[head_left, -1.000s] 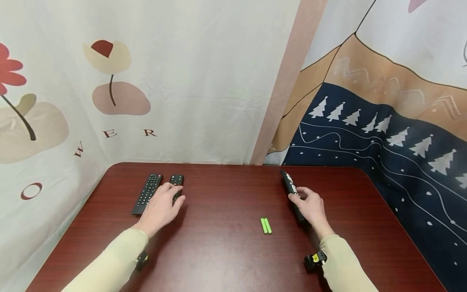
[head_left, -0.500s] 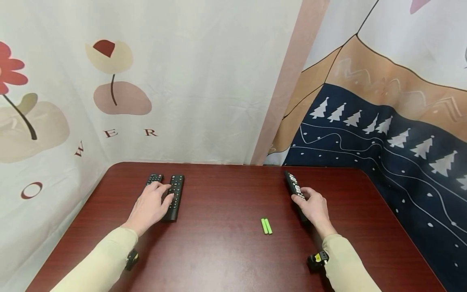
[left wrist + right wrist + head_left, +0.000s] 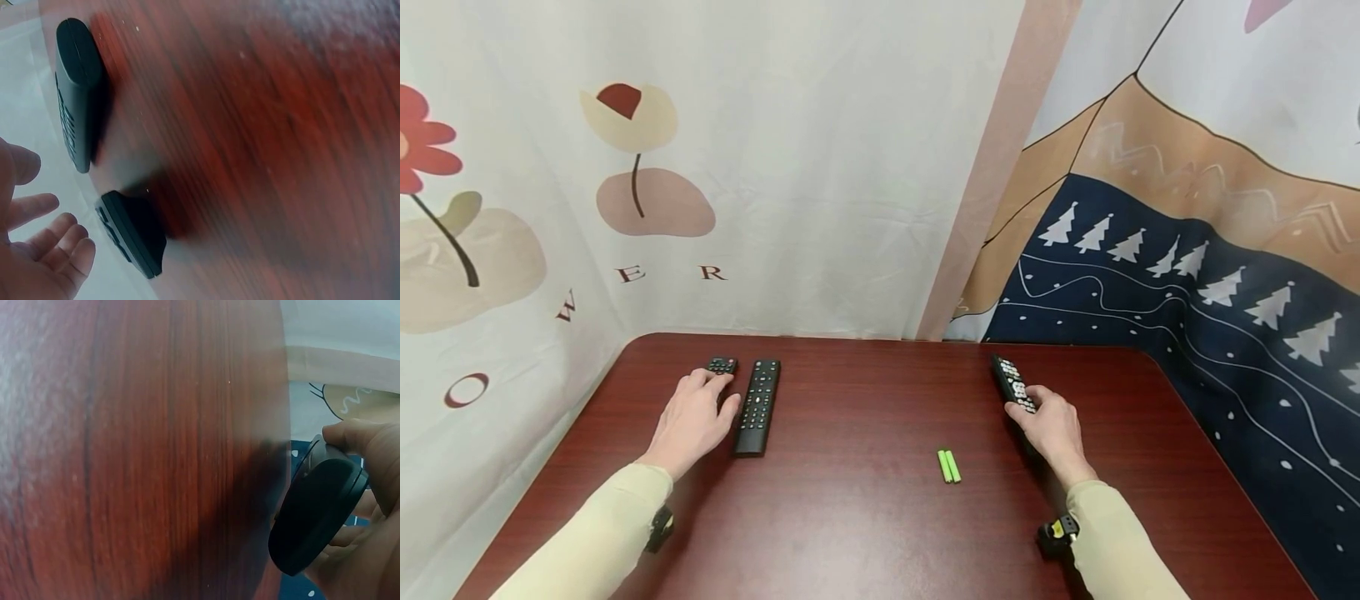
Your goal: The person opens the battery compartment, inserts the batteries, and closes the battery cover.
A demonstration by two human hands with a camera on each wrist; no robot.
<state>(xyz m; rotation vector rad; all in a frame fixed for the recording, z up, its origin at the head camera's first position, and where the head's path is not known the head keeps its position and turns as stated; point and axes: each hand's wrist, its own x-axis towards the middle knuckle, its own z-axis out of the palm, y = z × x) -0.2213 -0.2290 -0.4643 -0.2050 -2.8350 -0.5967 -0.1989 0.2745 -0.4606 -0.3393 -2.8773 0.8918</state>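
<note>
My left hand (image 3: 688,425) hovers over the leftmost black remote control (image 3: 722,365), fingers loosely bent. The left wrist view shows a gap between these fingers (image 3: 72,247) and that remote, which lies on the table; in the head view the hand hides most of it. Just to the right lies a second black remote control (image 3: 758,408), buttons up. On the right side, my right hand (image 3: 1054,425) grips a third black remote control (image 3: 1012,385) with pale buttons, thumb on one side and fingers on the other. It is tilted and raised off the table in the right wrist view.
Two green batteries (image 3: 949,467) lie side by side on the dark red wooden table (image 3: 850,417), between the hands. A white printed curtain (image 3: 820,167) hangs behind the far edge, and a navy one with white trees (image 3: 1150,275) hangs at the right.
The left hand has moved left, from over the second remote to over the leftmost one, uncovering the second. The right hand and its remote have shifted slightly right.
</note>
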